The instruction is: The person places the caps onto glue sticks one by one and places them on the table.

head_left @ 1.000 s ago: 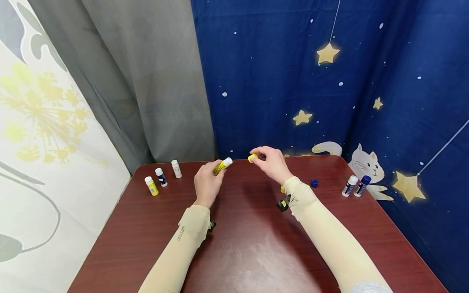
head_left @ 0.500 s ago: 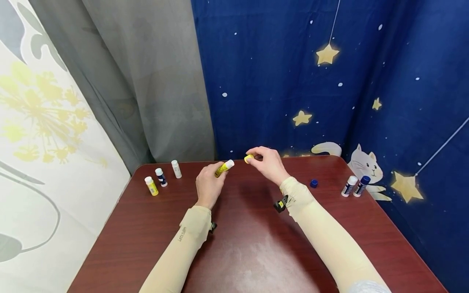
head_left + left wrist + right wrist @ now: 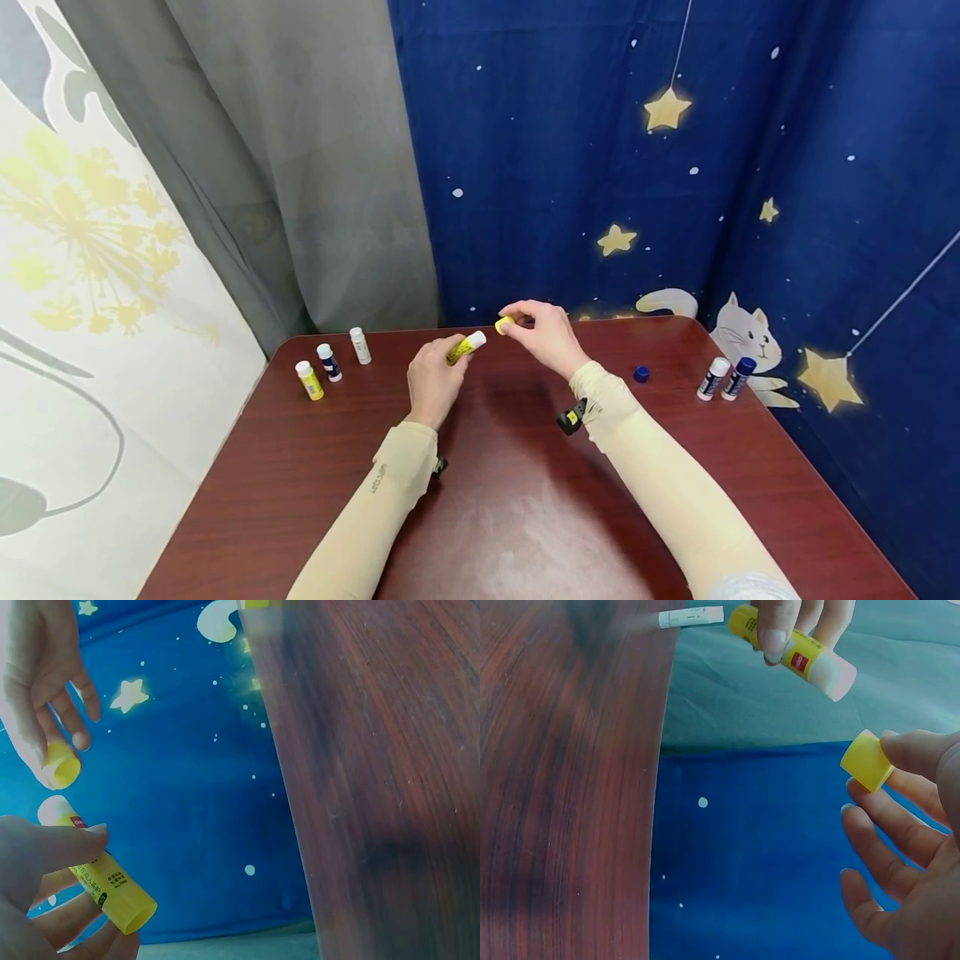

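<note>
As the head view shows, your left hand [image 3: 435, 379] grips a yellow glue stick [image 3: 467, 347] near the far edge of the tabletop [image 3: 510, 508], its white end angled toward two o'clock, where your right hand [image 3: 546, 340] pinches a yellow cap [image 3: 501, 327]. Over the last second the two have drawn closer, leaving a small gap; in effect they look nearly lined up, but not joined. From your left hand, a second yellow stick [image 3: 310, 381], a navy stick [image 3: 329, 363] and a white stick [image 3: 360, 346] stand around nine o'clock. From your right hand, a blue cap [image 3: 641, 374] sits toward four o'clock and a white-topped stick [image 3: 712, 380] and a blue-topped stick [image 3: 738, 379] stand at three.

In the left wrist view, the cap is at eleven o'clock from the stick, just beside its white end; you see its hollow mouth, with nothing visible inside. A yellow thing [image 3: 256, 603] is cut off at twelve o'clock; you cannot tell what it is.

In the right wrist view, the cap lies at five o'clock from the stick, held by your thumb and fingers. You cannot tell whether the stick holds glue.
</note>
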The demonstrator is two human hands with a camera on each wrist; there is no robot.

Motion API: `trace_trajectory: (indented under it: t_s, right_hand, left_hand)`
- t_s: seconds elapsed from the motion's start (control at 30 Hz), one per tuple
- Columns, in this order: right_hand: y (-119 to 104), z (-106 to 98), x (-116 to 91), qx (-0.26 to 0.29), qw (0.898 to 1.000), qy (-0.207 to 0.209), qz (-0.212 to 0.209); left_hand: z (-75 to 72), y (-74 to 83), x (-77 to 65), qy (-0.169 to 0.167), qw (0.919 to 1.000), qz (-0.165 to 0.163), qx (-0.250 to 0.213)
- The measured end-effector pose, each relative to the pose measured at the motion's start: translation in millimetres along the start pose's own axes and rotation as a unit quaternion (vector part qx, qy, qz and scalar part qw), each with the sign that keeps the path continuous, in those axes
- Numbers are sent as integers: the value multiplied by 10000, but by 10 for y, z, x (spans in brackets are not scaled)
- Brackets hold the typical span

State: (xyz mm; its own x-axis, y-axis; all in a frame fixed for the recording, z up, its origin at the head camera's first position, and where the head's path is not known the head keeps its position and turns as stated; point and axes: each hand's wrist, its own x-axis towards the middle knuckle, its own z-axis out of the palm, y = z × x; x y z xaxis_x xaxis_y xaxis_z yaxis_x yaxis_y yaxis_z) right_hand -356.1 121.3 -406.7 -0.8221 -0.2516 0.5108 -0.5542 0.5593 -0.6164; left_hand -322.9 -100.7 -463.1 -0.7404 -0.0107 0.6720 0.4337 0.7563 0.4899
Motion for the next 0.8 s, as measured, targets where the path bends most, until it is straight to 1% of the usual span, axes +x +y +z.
trace_trajectory:
  t_s: [0.17,0.47,0.63,0.8]
  right_hand:
    - [-15,24,0,42,10000,-48,9]
    - [-46,50,1,54,10000,-53,-44]
    - [-57,78,-5,87,9999,-60,-126]
    - [-55,112,-26,142,9998,-125,-100]
  left_hand:
    - [29,4,-20,-15,10000,20,-48]
    - [63,3,-8,98,9997,227,86]
    - [74,10,-7,82,9996,236,131]
    - [73,22,-20,10,9997,212,144]
